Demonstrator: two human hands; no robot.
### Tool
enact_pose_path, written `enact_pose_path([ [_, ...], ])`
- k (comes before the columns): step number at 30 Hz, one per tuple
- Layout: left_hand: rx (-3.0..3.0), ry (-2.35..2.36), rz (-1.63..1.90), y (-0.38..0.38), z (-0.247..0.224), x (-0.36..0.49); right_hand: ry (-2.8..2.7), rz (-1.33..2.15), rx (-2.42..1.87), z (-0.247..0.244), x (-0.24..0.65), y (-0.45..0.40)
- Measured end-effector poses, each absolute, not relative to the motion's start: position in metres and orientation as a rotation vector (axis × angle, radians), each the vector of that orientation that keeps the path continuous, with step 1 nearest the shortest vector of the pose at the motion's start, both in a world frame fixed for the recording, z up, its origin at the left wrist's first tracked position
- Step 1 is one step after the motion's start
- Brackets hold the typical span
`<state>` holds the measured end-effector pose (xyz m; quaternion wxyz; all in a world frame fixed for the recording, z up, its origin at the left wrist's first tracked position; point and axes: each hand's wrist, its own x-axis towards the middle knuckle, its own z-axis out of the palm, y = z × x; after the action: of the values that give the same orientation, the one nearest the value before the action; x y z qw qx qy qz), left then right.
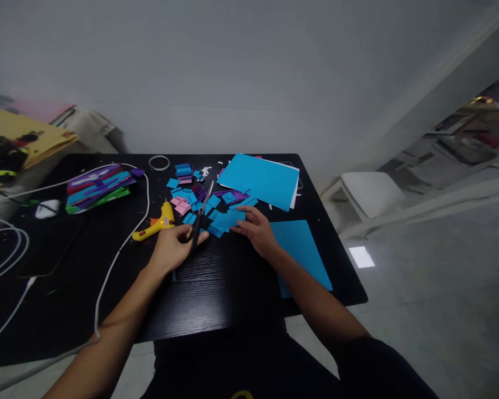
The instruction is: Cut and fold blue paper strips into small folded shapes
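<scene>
My left hand [175, 245] is closed around the black handles of a pair of scissors [203, 209], whose blades point up and away over the paper pieces. My right hand [256, 230] pinches a blue paper strip [228, 219] between thumb and fingers. Under and beyond both hands lies a loose heap of small cut blue paper pieces [184, 195], with some pink pieces [181, 205] and purple ones among them. A yellow glue gun [161, 223] rests just left of my left hand.
Blue sheets lie at the back [260, 180] and beside my right forearm [301, 252]. Stacked coloured paper [100, 185], a white earbud case [47, 209], a dark phone [52, 249] and a long white cable [116, 257] occupy the left. A white stool [368, 194] stands to the right.
</scene>
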<state>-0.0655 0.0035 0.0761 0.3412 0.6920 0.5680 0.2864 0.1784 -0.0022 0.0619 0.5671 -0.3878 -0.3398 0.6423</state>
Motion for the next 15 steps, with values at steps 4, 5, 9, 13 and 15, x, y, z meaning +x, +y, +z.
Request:
enact_pose_path([
  [4,1.920,1.461,0.660,0.004,0.083,-0.065,-0.649,1.547,-0.879,0.062,0.184,0.003],
  [5,1.938,1.479,0.635,0.003,0.085,-0.063,-0.595,1.553,-0.865,0.062,0.185,0.005],
  [9,2.033,1.545,0.544,0.000,0.086,-0.057,-0.467,1.539,-0.853,0.057,0.189,0.012],
  [13,2.165,1.605,0.405,-0.005,0.084,-0.053,-0.469,1.465,-0.904,0.056,0.188,0.011],
  [15,2.224,1.617,0.337,-0.006,0.084,-0.051,-0.498,1.416,-0.930,0.058,0.187,0.009],
])
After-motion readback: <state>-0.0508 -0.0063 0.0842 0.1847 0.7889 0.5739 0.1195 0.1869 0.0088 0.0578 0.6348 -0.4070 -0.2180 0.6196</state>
